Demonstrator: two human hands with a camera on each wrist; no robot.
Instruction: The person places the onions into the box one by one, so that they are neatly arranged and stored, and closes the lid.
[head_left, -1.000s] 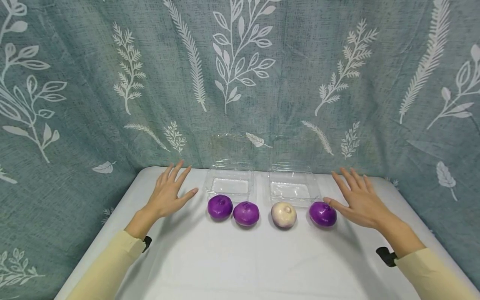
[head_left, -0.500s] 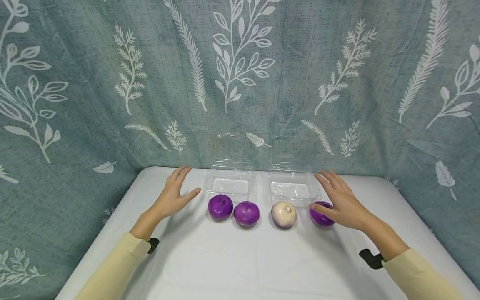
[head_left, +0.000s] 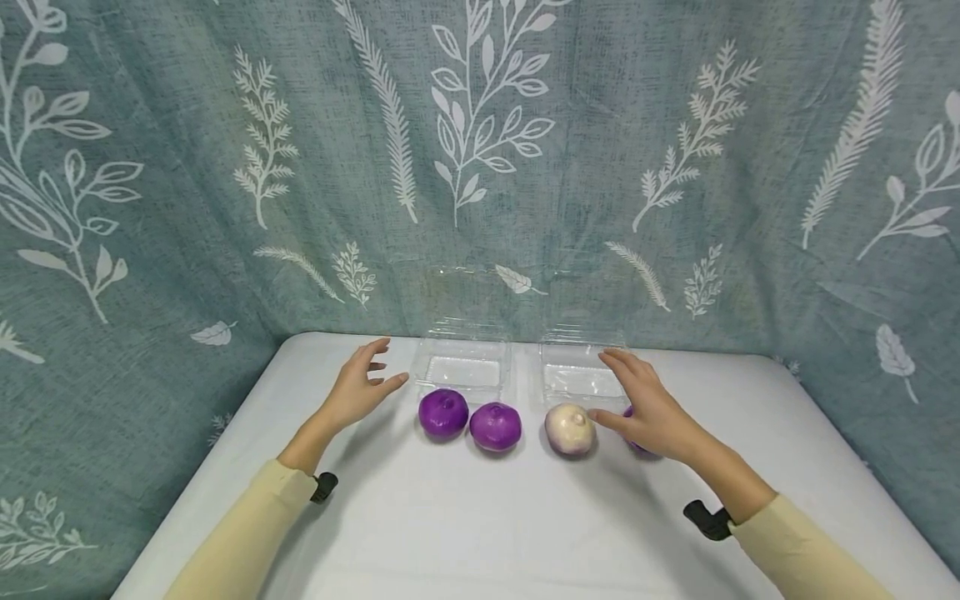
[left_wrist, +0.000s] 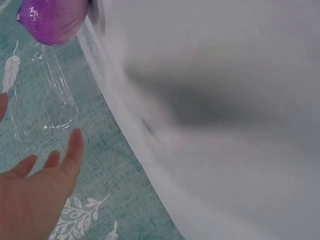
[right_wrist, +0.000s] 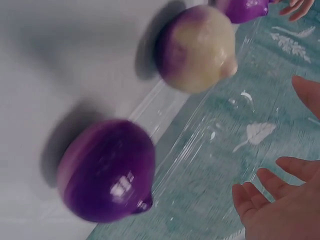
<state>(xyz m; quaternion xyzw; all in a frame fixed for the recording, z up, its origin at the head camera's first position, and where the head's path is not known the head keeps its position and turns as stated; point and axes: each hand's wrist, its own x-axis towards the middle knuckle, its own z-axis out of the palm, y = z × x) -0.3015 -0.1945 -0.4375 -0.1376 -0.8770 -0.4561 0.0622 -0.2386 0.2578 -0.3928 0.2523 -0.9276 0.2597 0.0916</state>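
My right hand [head_left: 651,414] hovers open over the rightmost purple onion [right_wrist: 106,171] beside 1 white onion [head_left: 569,429], while my left hand [head_left: 358,388] rests open near 2 purple onions [head_left: 444,413].

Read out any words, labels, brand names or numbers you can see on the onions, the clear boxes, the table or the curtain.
None: no text shows in any view.
Onions: no stickers or print.
Clear boxes: plain plastic, no label seen.
Curtain: only white leaf patterns, no letters.
Table: plain white.
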